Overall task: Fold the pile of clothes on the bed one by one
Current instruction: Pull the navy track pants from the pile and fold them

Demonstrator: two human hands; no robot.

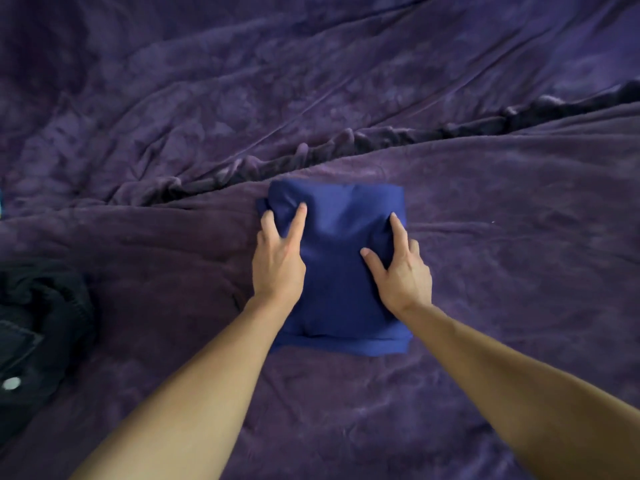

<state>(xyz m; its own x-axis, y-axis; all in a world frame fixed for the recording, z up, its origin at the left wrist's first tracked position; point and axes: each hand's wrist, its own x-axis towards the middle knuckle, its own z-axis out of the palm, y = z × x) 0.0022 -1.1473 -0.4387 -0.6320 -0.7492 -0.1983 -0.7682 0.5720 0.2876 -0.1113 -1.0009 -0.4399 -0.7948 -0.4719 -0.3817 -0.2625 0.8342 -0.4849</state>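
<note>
Thumbs on top, left hand (277, 258) and right hand (403, 275) grip opposite sides of the blue garment (341, 296); best lifted level, layers together.

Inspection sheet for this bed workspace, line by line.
Surface: purple blanket, rumpled, with a ridge of folds running across behind the work.
Job's things: folded blue garment, a neat rectangle lying flat at centre; dark clothes heaped at the left edge, unfolded.
Clutter: nothing seen.
Grippers: left hand and right hand grip the blue piece by its sides, thumbs on top.
Cables: nothing seen.
Surroundings: nothing seen beyond the bed.
</note>
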